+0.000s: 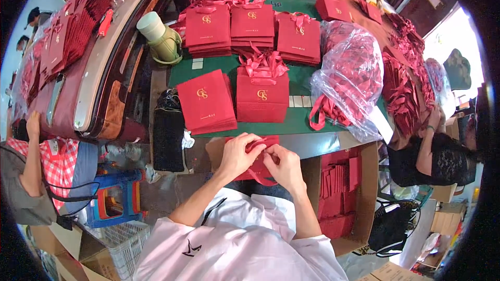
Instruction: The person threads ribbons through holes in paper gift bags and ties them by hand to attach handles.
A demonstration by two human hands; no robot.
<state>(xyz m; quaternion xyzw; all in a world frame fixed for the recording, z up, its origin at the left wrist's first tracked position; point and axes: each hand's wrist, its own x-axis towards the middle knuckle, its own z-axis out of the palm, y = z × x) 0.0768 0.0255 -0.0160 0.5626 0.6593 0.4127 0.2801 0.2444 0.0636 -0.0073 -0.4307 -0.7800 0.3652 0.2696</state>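
Note:
Just in front of the table edge, my left hand (237, 154) is closed in a pinch at the top of a red paper gift bag (252, 171). Beside it, the thumb and fingers of my right hand (284, 165) pinch at the same spot, the tips almost meeting the left ones. A red ribbon (266, 179) hangs below the fingers. What exactly sits between the fingertips is hidden. Ahead on the table lie a stack of flat red bags (205, 100) and, to its right, a red bag pile (262, 96) topped with ribbon handles.
A clear plastic sack of red ribbons (348, 73) rests on the green table's right side. More bag stacks (208, 27) and a green jug (159, 39) stand farther back. An open carton of red bags (369, 198) is at my right, a blue stool (115, 200) at left. Other people work around.

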